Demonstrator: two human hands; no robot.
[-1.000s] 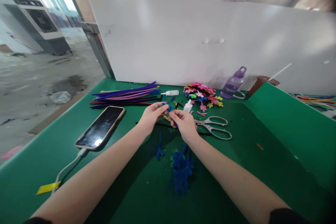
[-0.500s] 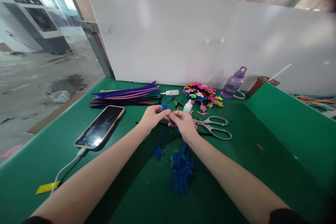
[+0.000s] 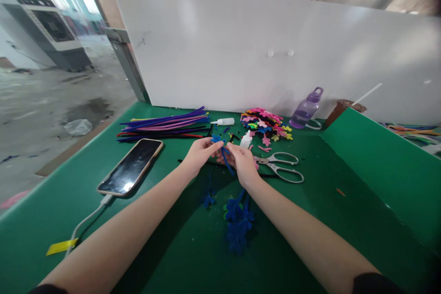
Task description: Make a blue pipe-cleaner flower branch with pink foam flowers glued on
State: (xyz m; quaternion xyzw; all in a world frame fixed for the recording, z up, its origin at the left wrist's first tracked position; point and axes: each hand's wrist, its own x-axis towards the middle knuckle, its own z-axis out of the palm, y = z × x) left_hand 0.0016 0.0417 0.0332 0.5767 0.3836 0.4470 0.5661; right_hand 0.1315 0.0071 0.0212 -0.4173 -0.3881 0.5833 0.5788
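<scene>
The left hand (image 3: pixel 200 155) has its grip pinched on a fuzzy blue flower (image 3: pixel 217 139), and holds it up over the middle of the green tabletop (image 3: pixel 179 248). The flower's blue stem (image 3: pixel 228 164) hangs down at a slant between the two hands. The right hand (image 3: pixel 244 161) is right by the stem, with its thumb and finger close to it, but I cannot tell if its grip is touching it. Below the hands lie a small blue flower (image 3: pixel 208 200) and a bunch of blue flowers (image 3: pixel 239 229). Scissors (image 3: pixel 263 161) poke out to the right of the right hand. A white bottle (image 3: pixel 245 140) is just behind that hand. Farther back are a heap of bright flowers (image 3: pixel 263 121) and a pile of long fuzzy sticks (image 3: pixel 168 124). A phone (image 3: pixel 131 166) lies on the left, and a purple water bottle (image 3: pixel 303 112) is at the back on the right.
</scene>
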